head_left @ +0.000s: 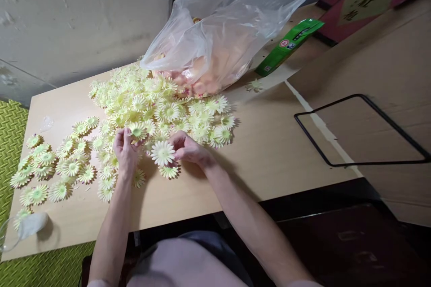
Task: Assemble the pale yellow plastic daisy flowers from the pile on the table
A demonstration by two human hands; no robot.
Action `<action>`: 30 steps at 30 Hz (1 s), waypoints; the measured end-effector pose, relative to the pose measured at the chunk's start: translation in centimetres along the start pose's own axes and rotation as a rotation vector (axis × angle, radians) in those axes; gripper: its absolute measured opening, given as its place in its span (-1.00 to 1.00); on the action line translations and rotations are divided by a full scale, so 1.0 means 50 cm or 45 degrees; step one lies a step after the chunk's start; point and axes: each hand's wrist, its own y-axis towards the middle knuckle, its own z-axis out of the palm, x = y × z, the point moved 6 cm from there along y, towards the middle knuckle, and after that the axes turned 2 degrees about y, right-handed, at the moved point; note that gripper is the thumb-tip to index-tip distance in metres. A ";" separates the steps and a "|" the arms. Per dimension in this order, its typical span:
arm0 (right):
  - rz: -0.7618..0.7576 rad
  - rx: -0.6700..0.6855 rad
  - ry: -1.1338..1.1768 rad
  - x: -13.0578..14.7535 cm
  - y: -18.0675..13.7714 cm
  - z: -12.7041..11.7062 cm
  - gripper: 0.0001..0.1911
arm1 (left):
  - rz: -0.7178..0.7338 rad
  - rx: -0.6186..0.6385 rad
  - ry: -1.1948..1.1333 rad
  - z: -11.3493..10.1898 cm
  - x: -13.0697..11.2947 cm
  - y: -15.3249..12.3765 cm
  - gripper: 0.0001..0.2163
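Observation:
A wide heap of pale yellow-green artificial flower heads (138,94) covers the middle of the wooden table (262,161). My left hand (126,150) pinches a yellow-green flower head (138,131) between thumb and fingers at the heap's near side. Just to the right, my right hand (188,147) is closed on the edge of a paler, cream flower head (163,153), its face turned up toward me. Another flower head (169,171) lies on the table right below it. The fingertips behind both flowers are partly hidden.
Behind the heap stands a clear plastic bag (215,49) with pinkish-orange contents. A green packet (289,47) lies to its right. A black wire frame (362,161) rests on cardboard at right. Smaller flower clusters (43,159) and a clear cup-like object (32,225) are at left.

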 end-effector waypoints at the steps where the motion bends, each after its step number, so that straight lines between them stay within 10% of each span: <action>1: -0.050 -0.056 0.020 0.006 0.002 -0.005 -0.80 | 0.012 -0.018 -0.021 -0.004 -0.003 0.003 -0.75; 6: -0.287 -0.510 -0.068 0.042 0.005 -0.041 -0.75 | 0.054 -0.022 0.015 -0.005 -0.009 0.000 -0.79; 14: -0.163 -0.411 -0.449 0.027 0.012 -0.024 -0.80 | 0.066 0.343 0.196 0.037 -0.002 -0.027 -0.85; 30: -0.288 -0.571 -0.827 0.028 0.009 -0.021 -0.75 | 0.016 0.565 0.119 0.061 -0.010 -0.039 -0.72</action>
